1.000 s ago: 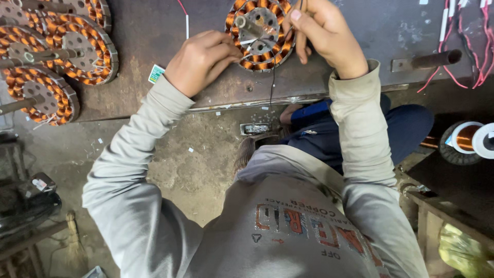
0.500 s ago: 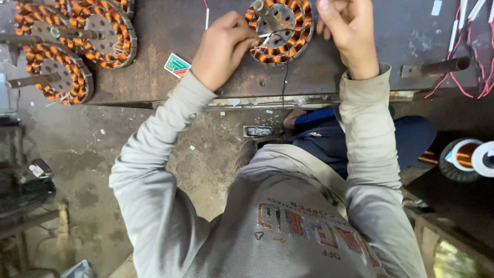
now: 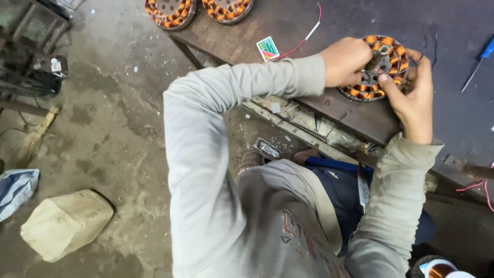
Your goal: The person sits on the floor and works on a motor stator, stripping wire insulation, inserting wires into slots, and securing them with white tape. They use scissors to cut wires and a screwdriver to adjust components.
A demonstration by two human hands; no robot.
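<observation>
My left hand and right hand clamp the round copper-wound motor stator on the dark workbench, fingers seating windings; next calls for firm, even pressure.

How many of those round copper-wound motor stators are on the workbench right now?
3. One stator sits between the left hand and right hand. Two more stators lie at the bench's far end, cut off by the frame's top edge; others may lie out of view.

One head-worn camera looks steeply down, close over the workbench edge and floor.
</observation>
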